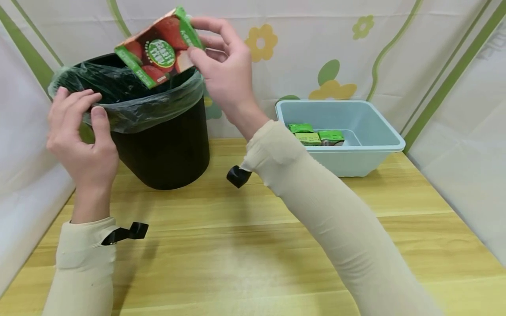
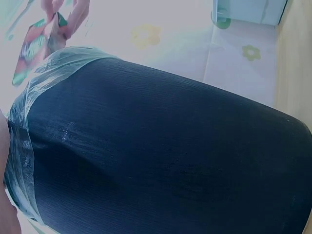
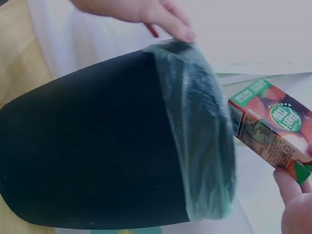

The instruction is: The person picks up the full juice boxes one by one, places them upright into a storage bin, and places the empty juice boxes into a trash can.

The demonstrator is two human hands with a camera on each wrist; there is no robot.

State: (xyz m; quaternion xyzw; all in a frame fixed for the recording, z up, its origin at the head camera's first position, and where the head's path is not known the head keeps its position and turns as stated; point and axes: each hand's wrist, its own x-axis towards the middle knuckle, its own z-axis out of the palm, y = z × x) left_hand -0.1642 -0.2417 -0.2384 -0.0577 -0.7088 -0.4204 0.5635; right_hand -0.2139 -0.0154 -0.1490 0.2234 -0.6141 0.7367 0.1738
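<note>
My right hand [image 1: 223, 59] pinches a red and green carton with fruit pictures [image 1: 158, 50] between thumb and fingers. The carton is tilted and held above the mouth of a black bin [image 1: 166, 149]; in the right wrist view the carton [image 3: 270, 122] is apart from the rim. A translucent green bag [image 1: 146, 114] lines the bin and folds over its rim. On the bin's left side, my left hand [image 1: 81, 131] touches the bagged rim with relaxed fingers. The inside of the bin is mostly hidden.
A light blue basket [image 1: 352, 160] stands on the wooden table [image 1: 237, 259] at the right, with several green-topped boxes [image 1: 308, 138] in it. Behind the bin hangs a white curtain [image 1: 300, 39] with flowers; more white cloth borders both sides.
</note>
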